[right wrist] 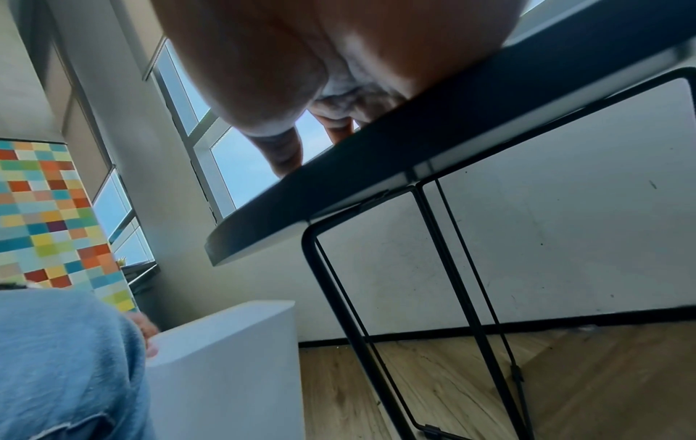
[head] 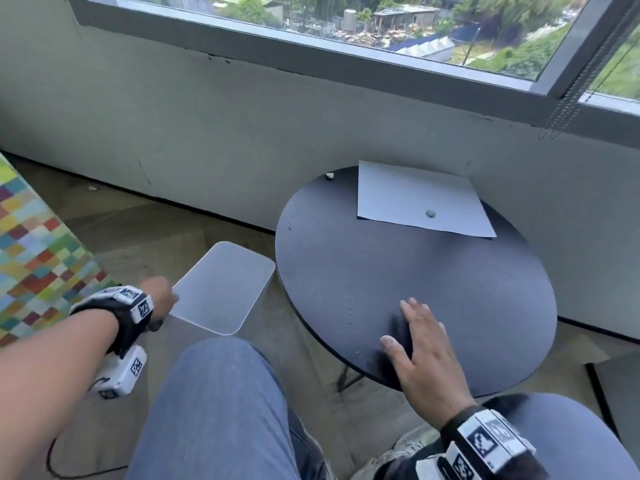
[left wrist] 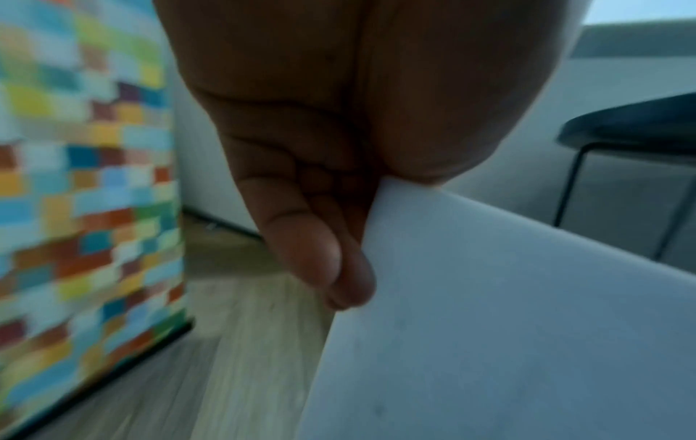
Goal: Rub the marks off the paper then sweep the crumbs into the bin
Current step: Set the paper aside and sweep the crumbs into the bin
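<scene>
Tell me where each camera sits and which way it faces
Head: looks down at round black table, paper, white bin; both hands, knees show.
Left wrist: along left hand, gripping the bin's rim, facing floor and mosaic wall.
Right wrist: below the table edge, looking up past right hand, flat on top.
All three share bin and table.

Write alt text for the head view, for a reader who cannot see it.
A seated person's left hand grips the rim of a white bin beside a round black table, while the right hand lies flat near the table's front edge. A sheet of paper lies at the far side with a small eraser on it, below a window.
</scene>
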The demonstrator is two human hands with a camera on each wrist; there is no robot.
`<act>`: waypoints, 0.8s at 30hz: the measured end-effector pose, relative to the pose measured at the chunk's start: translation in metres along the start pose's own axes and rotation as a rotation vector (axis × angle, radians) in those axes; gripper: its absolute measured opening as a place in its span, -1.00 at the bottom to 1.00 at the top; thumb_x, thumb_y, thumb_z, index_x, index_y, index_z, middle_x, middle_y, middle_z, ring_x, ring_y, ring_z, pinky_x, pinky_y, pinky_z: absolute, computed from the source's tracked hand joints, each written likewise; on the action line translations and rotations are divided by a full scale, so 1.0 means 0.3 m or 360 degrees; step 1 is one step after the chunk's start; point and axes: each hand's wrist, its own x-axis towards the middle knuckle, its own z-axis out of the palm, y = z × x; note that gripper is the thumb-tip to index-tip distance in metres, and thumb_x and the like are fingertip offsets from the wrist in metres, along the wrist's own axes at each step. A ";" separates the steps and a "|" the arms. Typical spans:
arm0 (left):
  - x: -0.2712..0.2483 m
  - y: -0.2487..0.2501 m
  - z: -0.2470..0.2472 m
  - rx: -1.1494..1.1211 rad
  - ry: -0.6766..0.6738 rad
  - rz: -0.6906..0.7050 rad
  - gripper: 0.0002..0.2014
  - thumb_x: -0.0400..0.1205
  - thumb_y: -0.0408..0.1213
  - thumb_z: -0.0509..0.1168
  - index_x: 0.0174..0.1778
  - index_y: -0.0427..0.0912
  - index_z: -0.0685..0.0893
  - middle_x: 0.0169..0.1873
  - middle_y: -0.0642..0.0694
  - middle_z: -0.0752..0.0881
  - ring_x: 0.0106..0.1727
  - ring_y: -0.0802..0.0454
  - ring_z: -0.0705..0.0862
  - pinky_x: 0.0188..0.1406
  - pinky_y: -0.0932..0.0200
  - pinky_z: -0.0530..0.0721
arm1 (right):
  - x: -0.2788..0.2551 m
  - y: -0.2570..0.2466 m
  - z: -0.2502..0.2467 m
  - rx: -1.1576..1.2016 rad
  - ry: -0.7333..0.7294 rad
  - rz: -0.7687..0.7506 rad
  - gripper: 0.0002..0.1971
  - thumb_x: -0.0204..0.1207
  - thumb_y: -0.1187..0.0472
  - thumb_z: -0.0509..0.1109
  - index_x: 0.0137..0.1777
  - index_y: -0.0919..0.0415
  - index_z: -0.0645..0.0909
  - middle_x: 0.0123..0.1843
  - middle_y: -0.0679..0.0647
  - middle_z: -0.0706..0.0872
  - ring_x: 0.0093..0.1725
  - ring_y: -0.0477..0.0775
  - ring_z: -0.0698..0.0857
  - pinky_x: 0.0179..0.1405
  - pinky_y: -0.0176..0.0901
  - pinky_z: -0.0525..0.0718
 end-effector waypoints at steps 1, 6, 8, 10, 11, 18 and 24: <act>-0.008 0.028 -0.036 -0.0033 0.0010 0.0018 -0.71 0.78 -0.34 0.17 0.00 -0.46 0.73 -0.24 -0.39 0.84 -0.32 -0.24 0.83 -0.45 0.06 0.74 | -0.001 -0.002 -0.004 0.0018 -0.0006 0.0005 -0.33 0.74 -0.07 0.22 0.77 0.00 0.06 0.81 -0.12 0.01 0.77 -0.18 -0.13 0.70 -0.23 -0.31; -0.146 0.196 -0.158 0.0014 0.0066 0.0285 -0.88 0.59 -0.47 0.06 -0.02 -0.23 0.44 -0.52 -0.29 0.76 -0.65 -0.17 0.65 -0.67 0.15 0.62 | 0.002 0.001 -0.016 0.0117 -0.0034 0.0021 -0.33 0.75 -0.05 0.22 0.78 0.00 0.06 0.81 -0.13 -0.01 0.76 -0.20 -0.13 0.68 -0.26 -0.30; -0.208 0.244 -0.167 0.0080 0.0051 0.0342 -0.86 0.58 -0.46 0.06 0.01 -0.22 0.41 -0.52 -0.27 0.75 -0.66 -0.16 0.63 -0.70 0.19 0.58 | 0.003 0.002 -0.022 0.0158 -0.0041 0.0029 -0.33 0.75 -0.05 0.23 0.78 0.01 0.06 0.81 -0.12 0.00 0.77 -0.19 -0.11 0.71 -0.22 -0.27; -0.269 0.283 -0.157 0.0140 0.0021 0.0372 -0.80 0.60 -0.46 0.05 0.12 -0.26 0.42 -0.51 -0.25 0.74 -0.68 -0.13 0.61 -0.75 0.25 0.51 | 0.001 -0.001 -0.030 0.0213 -0.0033 0.0030 -0.33 0.75 -0.03 0.25 0.77 0.03 0.08 0.81 -0.09 0.01 0.77 -0.17 -0.09 0.73 -0.18 -0.24; -0.295 0.298 -0.145 0.0157 0.0006 0.0392 -0.77 0.61 -0.46 0.04 0.16 -0.28 0.43 -0.49 -0.24 0.73 -0.67 -0.11 0.60 -0.76 0.27 0.49 | 0.001 -0.003 -0.032 0.0236 -0.0023 0.0026 -0.33 0.74 -0.03 0.26 0.77 0.04 0.08 0.81 -0.07 0.02 0.77 -0.15 -0.08 0.74 -0.16 -0.23; -0.403 0.400 0.001 0.0061 -0.0193 0.0368 -0.75 0.63 -0.48 0.05 0.22 -0.29 0.42 -0.52 -0.20 0.66 -0.59 -0.11 0.67 -0.78 0.34 0.38 | -0.003 0.050 -0.067 -0.0196 -0.0151 0.0289 -0.19 0.70 -0.34 0.01 0.81 0.06 -0.10 0.82 -0.05 -0.22 0.78 -0.01 -0.28 0.73 0.06 -0.29; -0.461 0.446 0.124 -0.0053 -0.0201 0.0413 -0.73 0.62 -0.44 0.22 0.24 -0.29 0.44 -0.28 -0.17 0.72 -0.35 -0.12 0.76 -0.57 0.24 0.59 | -0.024 0.017 -0.065 -0.0368 -0.0276 0.0365 -0.14 0.64 -0.43 -0.19 0.80 0.07 -0.18 0.81 -0.03 -0.31 0.77 0.03 -0.35 0.73 0.23 -0.29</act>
